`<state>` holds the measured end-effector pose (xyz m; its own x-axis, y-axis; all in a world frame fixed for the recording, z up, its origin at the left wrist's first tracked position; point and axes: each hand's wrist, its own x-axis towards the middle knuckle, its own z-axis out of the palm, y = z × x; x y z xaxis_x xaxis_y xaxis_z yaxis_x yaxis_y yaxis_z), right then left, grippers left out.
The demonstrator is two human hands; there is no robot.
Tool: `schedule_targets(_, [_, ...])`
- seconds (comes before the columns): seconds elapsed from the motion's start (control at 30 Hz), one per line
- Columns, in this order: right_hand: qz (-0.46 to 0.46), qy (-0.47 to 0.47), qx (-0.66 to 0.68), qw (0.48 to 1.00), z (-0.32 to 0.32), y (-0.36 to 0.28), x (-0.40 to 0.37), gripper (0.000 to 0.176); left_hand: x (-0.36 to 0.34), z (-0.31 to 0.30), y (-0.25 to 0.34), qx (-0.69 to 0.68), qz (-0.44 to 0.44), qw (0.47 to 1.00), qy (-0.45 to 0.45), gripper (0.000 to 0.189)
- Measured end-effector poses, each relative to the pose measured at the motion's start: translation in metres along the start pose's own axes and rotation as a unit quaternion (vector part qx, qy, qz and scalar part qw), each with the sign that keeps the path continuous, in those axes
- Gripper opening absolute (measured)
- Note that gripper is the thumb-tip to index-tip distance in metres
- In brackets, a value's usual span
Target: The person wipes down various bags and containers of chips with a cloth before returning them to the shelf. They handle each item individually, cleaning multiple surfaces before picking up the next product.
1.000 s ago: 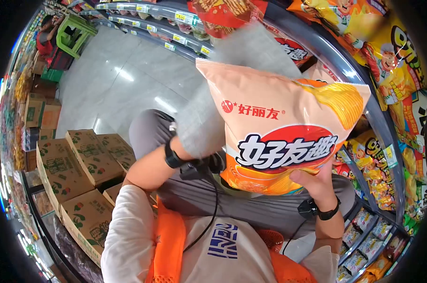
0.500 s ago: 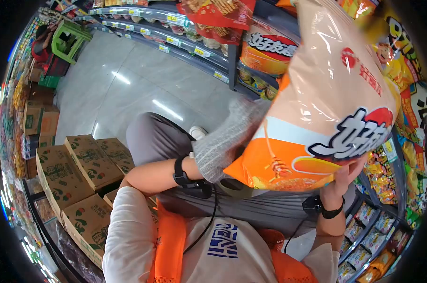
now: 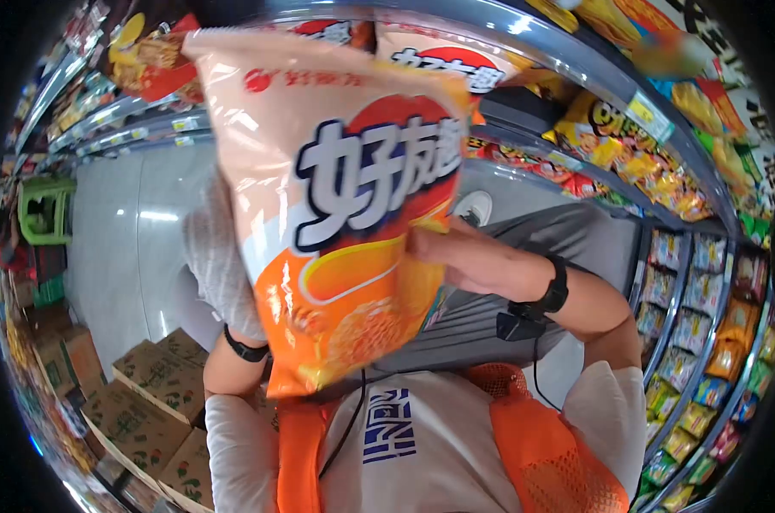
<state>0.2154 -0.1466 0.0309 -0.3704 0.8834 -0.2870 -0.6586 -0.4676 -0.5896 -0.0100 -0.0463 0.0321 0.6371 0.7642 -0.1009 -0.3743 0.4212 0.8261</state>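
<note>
A large puffed bag of potato chips (image 3: 362, 214), cream above and orange below, stands tilted in front of me with its printed front towards the camera. My right hand (image 3: 447, 253) grips its right side, with the fingertips partly behind the film. Grey striped knit fabric, like a glove, covers my left hand (image 3: 221, 265), which is blurred along the bag's left edge; its fingers are hidden behind the bag. Behind the bag's top, a similar chip bag (image 3: 456, 64) sits on the shelf.
Brown cartons (image 3: 161, 376) stand on the floor at my left. Shelves of snack packets (image 3: 635, 154) curve round the front and right, with small packs (image 3: 683, 333) in racks close to my right arm. A green plastic stool (image 3: 47, 209) is at the far left.
The bag has swung left and turned to face the camera more squarely. My right hand has moved left and up with it, my gloved left hand has moved left, and the view has turned right.
</note>
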Motion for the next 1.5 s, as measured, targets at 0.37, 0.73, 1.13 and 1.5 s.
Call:
schedule_targets(0.37, [-0.115,-0.014,-0.214,0.97,0.004,0.001,0.003,0.079,-0.007,-0.063,0.037,-0.178,0.116,0.973,0.087,0.046])
schedule_targets(0.73, [-0.128,0.087,-0.274,0.949,-0.049,-0.008,-0.043,0.079,0.016,-0.071,0.037,-0.244,0.099,0.96,0.093,0.046])
schedule_targets(1.13, [-0.203,0.377,-0.21,0.879,-0.175,-0.021,-0.131,0.064,0.041,-0.048,0.022,-0.295,0.059,0.951,0.069,0.046])
schedule_targets(1.5, [-0.303,0.405,-0.368,0.78,-0.166,-0.066,-0.092,0.05,0.063,0.014,-0.003,-0.093,-0.023,0.995,-0.02,0.039])
